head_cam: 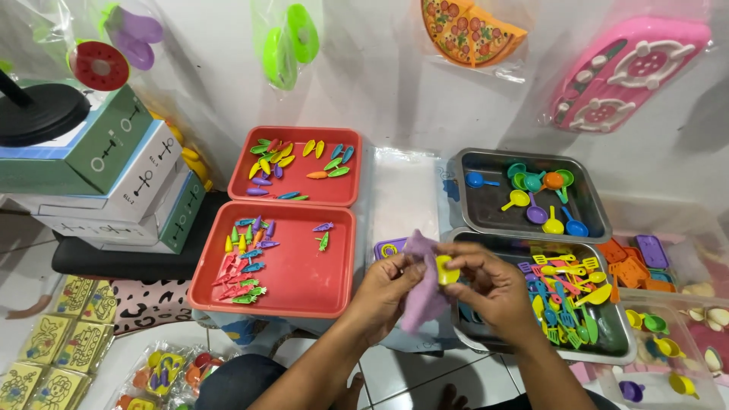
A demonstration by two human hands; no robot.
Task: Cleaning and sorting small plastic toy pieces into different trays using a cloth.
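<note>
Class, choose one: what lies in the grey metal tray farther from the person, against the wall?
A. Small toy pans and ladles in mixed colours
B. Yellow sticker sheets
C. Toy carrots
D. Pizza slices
A: the far grey tray holds small round toy pans and ladles in blue, green, yellow, orange and purple.

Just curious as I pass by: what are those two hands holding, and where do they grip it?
The left hand pinches a purple piece by its upper edge; the right hand holds a small yellow toy between its fingertips.

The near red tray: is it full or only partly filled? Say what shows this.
Partly filled. The near red tray has small toy pieces along its left side; most of its floor is bare.
</note>
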